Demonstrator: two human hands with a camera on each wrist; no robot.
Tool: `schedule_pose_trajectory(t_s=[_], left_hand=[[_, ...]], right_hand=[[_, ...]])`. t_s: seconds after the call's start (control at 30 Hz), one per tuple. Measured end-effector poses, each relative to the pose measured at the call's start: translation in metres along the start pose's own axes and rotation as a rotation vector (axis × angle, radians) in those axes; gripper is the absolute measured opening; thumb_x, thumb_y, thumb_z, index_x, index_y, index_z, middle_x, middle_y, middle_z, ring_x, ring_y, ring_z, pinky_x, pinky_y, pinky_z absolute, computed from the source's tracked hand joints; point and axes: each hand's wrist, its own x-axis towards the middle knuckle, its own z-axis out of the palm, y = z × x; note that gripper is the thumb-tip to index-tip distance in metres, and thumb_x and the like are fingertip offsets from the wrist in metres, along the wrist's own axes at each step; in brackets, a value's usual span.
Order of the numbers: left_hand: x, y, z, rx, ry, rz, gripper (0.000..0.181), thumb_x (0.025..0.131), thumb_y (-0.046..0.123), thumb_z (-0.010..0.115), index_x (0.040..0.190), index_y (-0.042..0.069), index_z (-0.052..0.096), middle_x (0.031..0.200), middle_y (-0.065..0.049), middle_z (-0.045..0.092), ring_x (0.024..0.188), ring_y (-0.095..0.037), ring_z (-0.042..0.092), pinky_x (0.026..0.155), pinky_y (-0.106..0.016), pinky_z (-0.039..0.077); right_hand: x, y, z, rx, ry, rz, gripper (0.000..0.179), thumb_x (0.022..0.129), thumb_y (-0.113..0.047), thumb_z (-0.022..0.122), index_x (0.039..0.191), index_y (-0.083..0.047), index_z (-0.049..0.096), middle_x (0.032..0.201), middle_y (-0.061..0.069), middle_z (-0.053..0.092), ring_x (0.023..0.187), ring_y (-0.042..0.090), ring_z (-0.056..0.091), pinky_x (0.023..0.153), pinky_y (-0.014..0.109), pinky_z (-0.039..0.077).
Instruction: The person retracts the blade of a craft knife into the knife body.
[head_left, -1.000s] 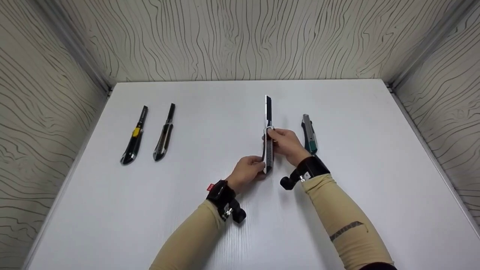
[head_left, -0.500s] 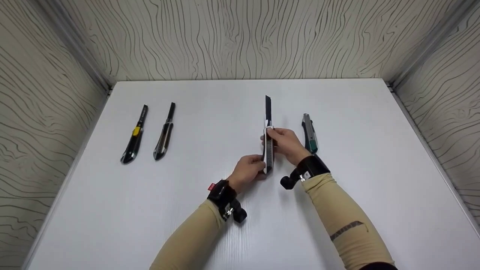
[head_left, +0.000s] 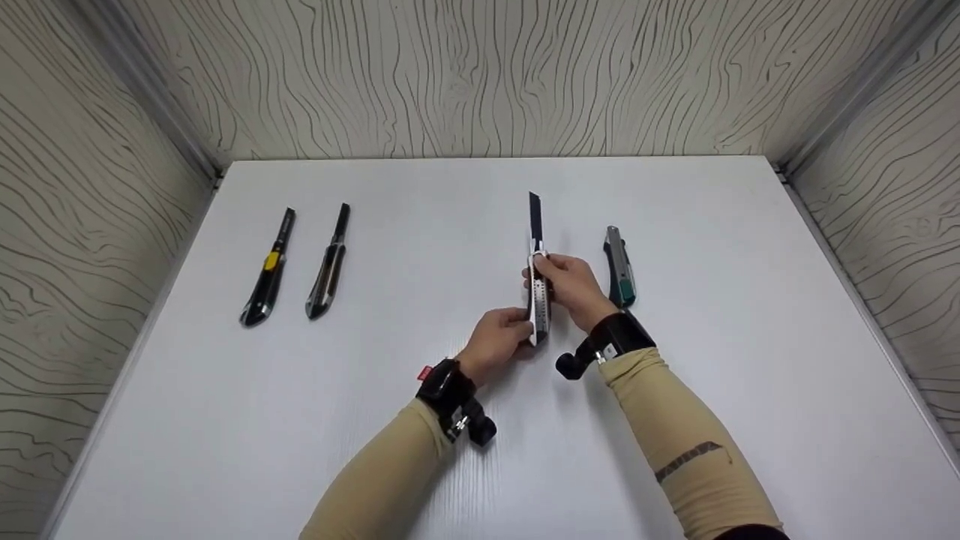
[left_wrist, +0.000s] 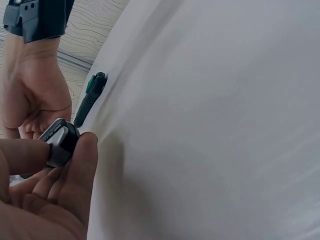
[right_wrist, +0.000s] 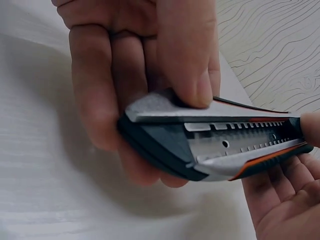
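Observation:
Both hands hold one utility knife (head_left: pixel 538 304), kept slightly above the white table with its dark blade extended toward the back wall. My left hand (head_left: pixel 493 343) pinches its rear end between thumb and fingers. Farther forward, my right hand (head_left: pixel 576 289) grips the body, its thumb on the slider area. In the right wrist view the knife (right_wrist: pixel 220 150) shows silver and dark sides, orange trim and a slotted channel. Just right of the right hand lies a grey-and-green utility knife (head_left: pixel 620 270), blade not showing; the left wrist view also catches this green knife (left_wrist: pixel 91 99).
On the left of the white table (head_left: pixel 225 420) lie a black utility knife with a yellow slider (head_left: pixel 266 289) and a black-and-brown one (head_left: pixel 327 281), both with dark blades out. Wood-patterned panels (head_left: pixel 480 82) enclose the back and sides.
The held knife has rolled slightly, so its slotted channel now catches the light and the blade looks darker. Both hands keep their grip nearly in place. The other knives lie still.

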Motion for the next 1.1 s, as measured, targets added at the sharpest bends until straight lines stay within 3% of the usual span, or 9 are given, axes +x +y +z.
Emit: schedule_pose_trajectory(t_s=[0.5,0.87,1.1], left_hand=[[-0.0003,-0.001,-0.003,0.001,0.005,0.03,0.03,0.093,0.003,0.051,0.119,-0.008,0.063,0.101,-0.016,0.07,0.076,-0.008,0.059,0.073,-0.026,0.055],[-0.0025,0.0011,-0.0015,0.005,0.018,0.006,0.03,0.091,0.003,0.052,0.117,-0.007,0.064,0.089,-0.005,0.067,0.073,-0.009,0.06,0.069,-0.024,0.055],[-0.0033,0.0016,-0.0006,0.027,0.032,0.024,0.03,0.091,0.002,0.052,0.117,-0.008,0.064,0.093,-0.011,0.07,0.071,-0.008,0.058,0.069,-0.026,0.054]], right_hand=[[0.0008,-0.0006,0.0042,0.041,-0.018,-0.012,0.036,0.101,-0.02,0.051,0.129,0.003,0.055,0.099,0.003,0.067,0.087,0.009,0.065,0.078,0.023,0.054],[-0.0008,-0.001,0.0024,0.026,-0.024,-0.005,0.036,0.101,-0.02,0.051,0.131,0.0,0.054,0.109,0.007,0.066,0.093,0.011,0.065,0.083,0.024,0.054],[-0.0034,0.0013,0.0016,0.018,-0.051,-0.042,0.037,0.101,-0.018,0.051,0.133,0.001,0.052,0.113,0.007,0.065,0.095,0.011,0.063,0.084,0.024,0.053]])
